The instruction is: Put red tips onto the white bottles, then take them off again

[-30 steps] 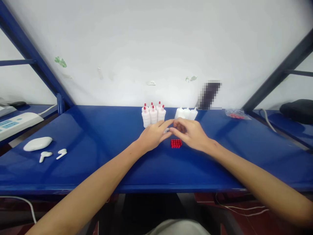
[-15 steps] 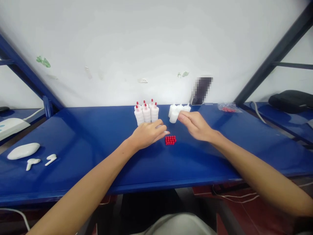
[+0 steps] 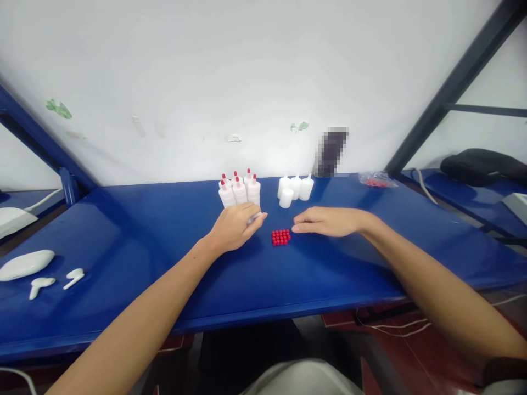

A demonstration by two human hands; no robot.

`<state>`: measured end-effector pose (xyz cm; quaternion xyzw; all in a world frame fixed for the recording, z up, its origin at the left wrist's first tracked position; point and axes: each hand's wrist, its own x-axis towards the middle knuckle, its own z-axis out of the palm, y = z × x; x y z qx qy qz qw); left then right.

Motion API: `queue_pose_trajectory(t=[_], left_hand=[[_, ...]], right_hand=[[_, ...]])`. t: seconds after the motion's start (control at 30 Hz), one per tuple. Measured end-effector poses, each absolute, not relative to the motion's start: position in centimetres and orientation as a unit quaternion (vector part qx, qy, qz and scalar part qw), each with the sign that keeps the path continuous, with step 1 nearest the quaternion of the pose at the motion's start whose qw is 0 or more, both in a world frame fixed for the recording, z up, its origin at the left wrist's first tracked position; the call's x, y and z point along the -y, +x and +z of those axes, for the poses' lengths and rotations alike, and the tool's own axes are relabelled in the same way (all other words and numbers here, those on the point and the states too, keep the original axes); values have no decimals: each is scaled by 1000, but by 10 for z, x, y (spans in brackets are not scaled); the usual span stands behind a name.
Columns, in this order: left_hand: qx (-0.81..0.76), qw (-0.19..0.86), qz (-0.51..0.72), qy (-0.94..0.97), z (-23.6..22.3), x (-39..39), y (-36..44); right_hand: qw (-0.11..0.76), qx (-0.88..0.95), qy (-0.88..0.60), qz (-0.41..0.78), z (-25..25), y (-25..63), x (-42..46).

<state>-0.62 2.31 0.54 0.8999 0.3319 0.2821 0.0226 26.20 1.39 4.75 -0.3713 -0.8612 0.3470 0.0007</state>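
My left hand (image 3: pixel 236 227) is closed, with a small white plastic piece (image 3: pixel 254 218) showing between thumb and forefinger; most of it is hidden. My right hand (image 3: pixel 327 221) reaches in from the right, fingers extended and nothing visible in them. Its fingertips are just right of a tight block of small red caps (image 3: pixel 281 237) on the blue table. Behind my left hand, several white squeeze bottles (image 3: pixel 239 192) with red-tipped spouts stand grouped. Right of them are several white bottles (image 3: pixel 305 189) with bare spouts. One front bottle (image 3: pixel 286 198) shows no spout.
A blurred dark phone (image 3: pixel 332 152) leans on the wall behind the table (image 3: pixel 164 274). At the back right lies a clear bag (image 3: pixel 376 180) with red pieces inside. White earbuds (image 3: pixel 74 277) and their case (image 3: pixel 27 265) lie at the left.
My right hand has come away from the bare-spout bottles, down towards the red caps, and its fingers have straightened. My left hand keeps its white piece. The view has shifted slightly.
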Motion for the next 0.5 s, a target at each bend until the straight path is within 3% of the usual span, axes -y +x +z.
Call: queue_pose_trajectory(t=[0.13,0.5], left_hand=[[-326,38,272,905,5,-25,-6],[-332,51,254,907,3,-28,-7]], right_hand=[[-40,857,-390,336,48,262,-10],[-32,855,-394,335,50,255,-5]])
